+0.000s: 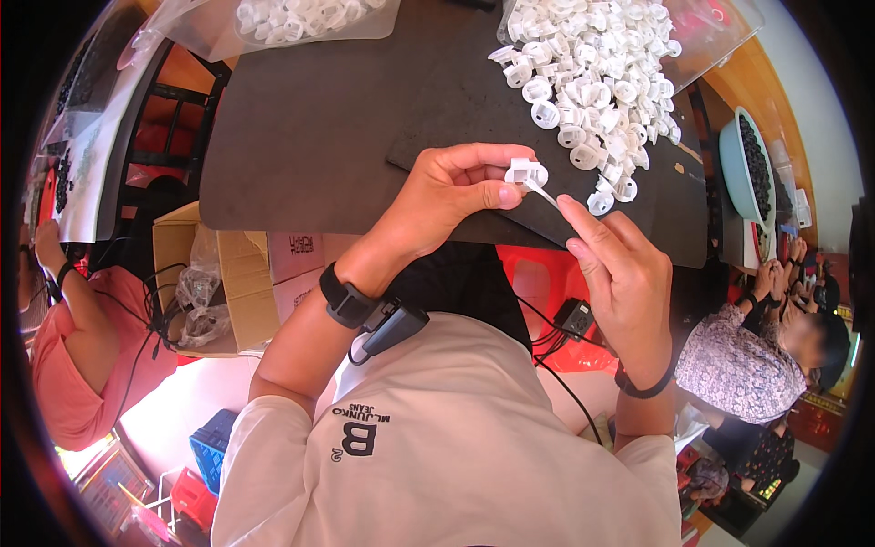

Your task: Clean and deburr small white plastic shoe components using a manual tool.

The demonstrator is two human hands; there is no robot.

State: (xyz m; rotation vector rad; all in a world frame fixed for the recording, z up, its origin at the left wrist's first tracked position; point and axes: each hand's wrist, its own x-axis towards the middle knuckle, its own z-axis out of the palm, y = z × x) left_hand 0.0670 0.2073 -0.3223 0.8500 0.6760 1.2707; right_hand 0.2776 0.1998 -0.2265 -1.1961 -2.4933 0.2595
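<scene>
Left hand [447,190] pinches white part [524,168] above near edge of surface [310,137]; overbending could snap strip [544,193] held by right hand [627,269].

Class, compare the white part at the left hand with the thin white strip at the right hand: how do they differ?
Shape: the white part is chunky with openings; the white strip is slender.
Hold: the white part is pinched by the left hand, while the white strip reaches the right hand's index fingertip.
Shared: both are white.
</scene>
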